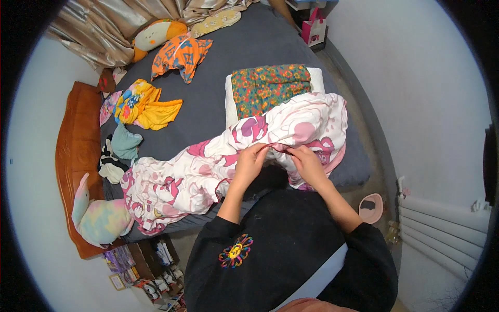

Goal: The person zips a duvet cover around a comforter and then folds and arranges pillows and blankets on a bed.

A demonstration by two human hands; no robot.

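A white blanket or quilt cover with pink and purple cartoon prints (202, 171) lies bunched across the near side of the bed. Its dark red edge is pinched by my left hand (251, 162) and, a little to the right, by my right hand (310, 163). A short stretch of that edge spans between my fingers. Beyond my hands, part of the printed cloth overlaps a folded green floral cloth (269, 87), which rests on a folded white pad (317, 80).
Orange pillow (179, 56), yellow cloth (148, 109) and plush toys (103, 222) lie on the grey-sheeted bed (210, 97). A wooden headboard (78, 156) stands left; a pink basin (370, 214) and radiator (440, 222) are right. Someone's arm (282, 9) shows at the top.
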